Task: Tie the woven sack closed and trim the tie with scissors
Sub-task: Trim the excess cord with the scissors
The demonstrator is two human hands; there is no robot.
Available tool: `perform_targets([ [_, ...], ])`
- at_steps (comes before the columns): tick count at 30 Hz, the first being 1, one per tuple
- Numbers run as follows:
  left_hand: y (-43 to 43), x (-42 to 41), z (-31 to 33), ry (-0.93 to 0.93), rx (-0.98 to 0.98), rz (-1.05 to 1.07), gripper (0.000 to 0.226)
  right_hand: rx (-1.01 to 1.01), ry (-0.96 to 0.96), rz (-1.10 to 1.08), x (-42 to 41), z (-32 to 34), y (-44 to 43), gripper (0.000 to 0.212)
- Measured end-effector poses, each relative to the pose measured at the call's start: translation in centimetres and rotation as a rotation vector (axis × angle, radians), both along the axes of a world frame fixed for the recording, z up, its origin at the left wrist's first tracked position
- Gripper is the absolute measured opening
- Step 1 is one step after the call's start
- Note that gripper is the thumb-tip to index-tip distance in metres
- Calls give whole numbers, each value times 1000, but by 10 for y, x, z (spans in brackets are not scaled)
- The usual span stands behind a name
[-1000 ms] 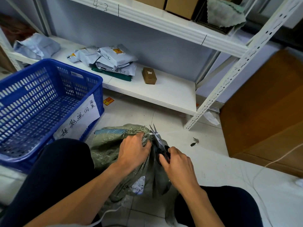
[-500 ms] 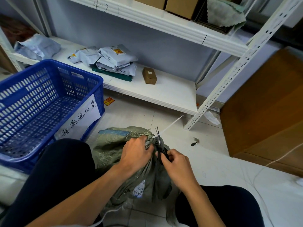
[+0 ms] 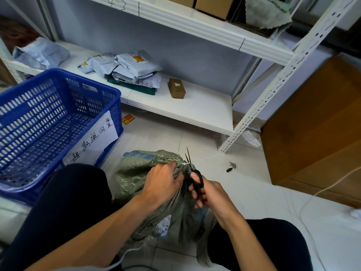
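Here two hands [image 3: 163, 183] [image 3: 212, 193], one sack [image 3: 136, 173], one scissors [image 3: 193, 173].

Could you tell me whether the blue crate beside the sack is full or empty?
Empty, as far as shown: the blue crate's slotted floor and walls are bare. Only a handwritten paper label hangs on its side.

Upper shelf edge [image 3: 175, 11]: handwritten "4-3". Paper sign [image 3: 93, 137] on blue crate [image 3: 39, 106]: handwritten Chinese characters, roughly "超期退回件". Grey mailer [image 3: 144, 83]: scrawled figures, unreadable; yellow label print too small
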State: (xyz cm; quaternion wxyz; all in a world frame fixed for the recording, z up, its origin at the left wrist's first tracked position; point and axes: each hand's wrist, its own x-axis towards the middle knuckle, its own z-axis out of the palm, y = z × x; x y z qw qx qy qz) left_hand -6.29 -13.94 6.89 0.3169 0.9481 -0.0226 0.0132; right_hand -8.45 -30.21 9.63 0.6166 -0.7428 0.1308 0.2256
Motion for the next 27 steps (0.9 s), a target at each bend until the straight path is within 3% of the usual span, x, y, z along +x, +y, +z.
perform_targets([
  [14, 1, 0, 5, 12, -27, 32, 25, 171, 4, 14, -3, -3, -1, 46],
  [27, 3, 2, 2, 30, -45, 36, 23, 203, 24, -5, -4, -10, 4, 45],
])
